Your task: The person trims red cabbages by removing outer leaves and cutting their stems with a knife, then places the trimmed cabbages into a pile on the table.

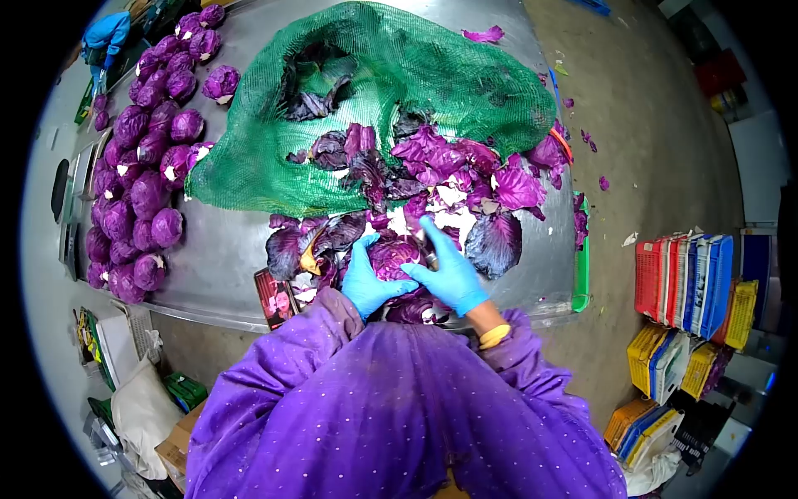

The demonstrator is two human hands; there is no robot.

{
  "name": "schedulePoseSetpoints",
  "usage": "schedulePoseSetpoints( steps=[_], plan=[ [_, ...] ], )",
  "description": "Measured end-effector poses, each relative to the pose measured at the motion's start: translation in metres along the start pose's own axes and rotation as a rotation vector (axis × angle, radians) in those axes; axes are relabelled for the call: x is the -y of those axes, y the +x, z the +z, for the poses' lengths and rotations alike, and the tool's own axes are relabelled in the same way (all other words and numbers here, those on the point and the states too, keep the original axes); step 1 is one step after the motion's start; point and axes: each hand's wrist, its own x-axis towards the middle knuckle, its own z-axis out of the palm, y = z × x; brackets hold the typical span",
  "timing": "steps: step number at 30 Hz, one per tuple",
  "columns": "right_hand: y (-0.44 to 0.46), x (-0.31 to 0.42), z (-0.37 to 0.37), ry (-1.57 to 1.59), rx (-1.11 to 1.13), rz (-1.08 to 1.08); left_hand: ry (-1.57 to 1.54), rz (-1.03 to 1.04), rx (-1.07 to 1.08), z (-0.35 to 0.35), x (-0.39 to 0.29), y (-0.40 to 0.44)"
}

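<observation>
A red cabbage (393, 256) sits between my two blue-gloved hands at the near edge of the metal table. My left hand (366, 283) grips its left side, fingers curved round it. On the other side, my right hand (453, 279) presses its thumb against the cabbage, with the index finger pointing forward. A small dark and shiny object shows beside the right fingers; its kind is hard to make out. Loose purple leaves (519, 187) and dark outer leaves (494, 245) lie around the cabbage. Another cabbage (410, 310) is partly hidden below my hands.
A green mesh sack (274, 141) with leaves spreads across the table (216, 274). Many trimmed cabbages (150, 195) are piled at left. A phone (275, 298) with a lit screen lies by my left sleeve. Stacked crates (683, 279) stand on the floor at right.
</observation>
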Motion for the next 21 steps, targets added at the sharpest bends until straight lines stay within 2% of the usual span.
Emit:
schedulePoseSetpoints(
  steps=[1,2,7,10,13,14,16,17,20,21],
  plan=[
    [0.003,-0.009,0.013,0.166,0.087,0.156,-0.045,-0.004,-0.021,0.000,0.003,0.000],
    [0.001,-0.013,0.022,0.334,0.063,0.221,-0.089,-0.007,-0.047,0.000,0.006,0.000],
    [-0.002,-0.016,0.022,0.272,0.030,0.160,-0.178,-0.136,-0.062,0.002,0.015,-0.006],
    [0.002,-0.025,0.027,0.308,-0.040,0.090,-0.125,-0.071,-0.075,0.000,0.017,-0.001],
    [0.011,-0.023,0.028,0.121,-0.124,0.104,-0.166,-0.105,-0.062,0.000,0.013,0.002],
    [0.018,-0.024,0.019,0.073,-0.122,0.213,-0.155,-0.106,-0.064,-0.001,0.011,0.003],
    [0.022,-0.076,0.025,-0.074,-0.019,0.293,-0.051,-0.055,-0.010,-0.008,0.012,0.000],
    [0.025,-0.078,0.026,-0.096,-0.005,0.316,-0.054,-0.073,0.001,-0.010,0.007,0.002],
    [0.032,-0.058,0.012,0.187,-0.061,0.261,0.015,-0.056,0.031,-0.010,0.002,0.002],
    [0.032,-0.046,0.010,0.362,-0.078,0.141,0.049,-0.035,0.035,-0.008,0.002,0.004]
  ],
)
